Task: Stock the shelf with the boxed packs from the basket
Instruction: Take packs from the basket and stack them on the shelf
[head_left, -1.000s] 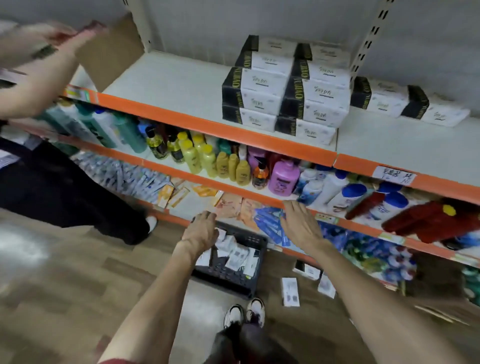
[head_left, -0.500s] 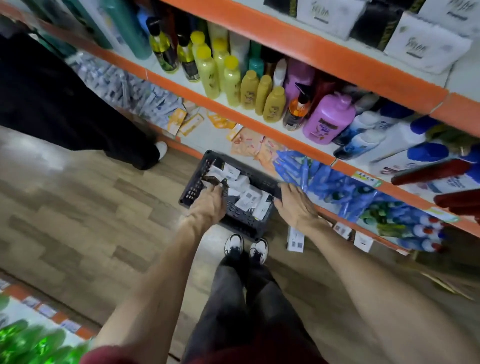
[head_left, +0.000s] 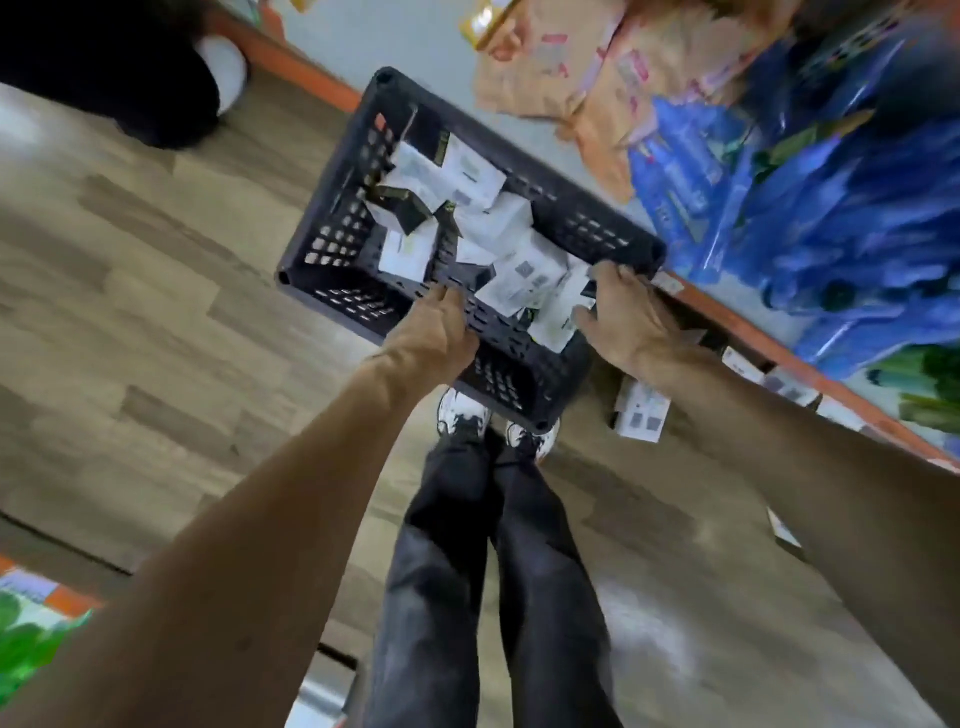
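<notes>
**Reaching into the basket for the next packs**

The packs (head_left: 524, 270) are lying in a loose jumble inside the black basket (head_left: 332, 244), which sits on the wood floor (head_left: 130, 270) right against the bottom shelf edge (head_left: 769, 338). Most are white with dark ends, piled toward the basket's middle and its shelf-side wall. A few more packs (head_left: 641, 415) lie loose on the floor just beside the basket's near corner, under the shelf lip.

So this looks like the pickup step. The left hand (head_left: 436, 332) is over the basket's near rim, fingers pointing down into it, and I honestly can't tell if it's got hold of anything. The right hand (head_left: 623, 317) is at the basket's right-hand corner with fingers spread and fairly straight, touching or nearly touching the packs there, not closed on one as far as I can see.

Next move, I'd guess: close each hand round a pack or a small stack, lift clear of the rim, then turn to the shelf. The pile is messy, so a clean grab probably means picking the top ones.

Hard to read: everything's motion-blurred, fingertips are hidden behind the hands, printing is illegible, and the target shelf spot is out of view.
</notes>
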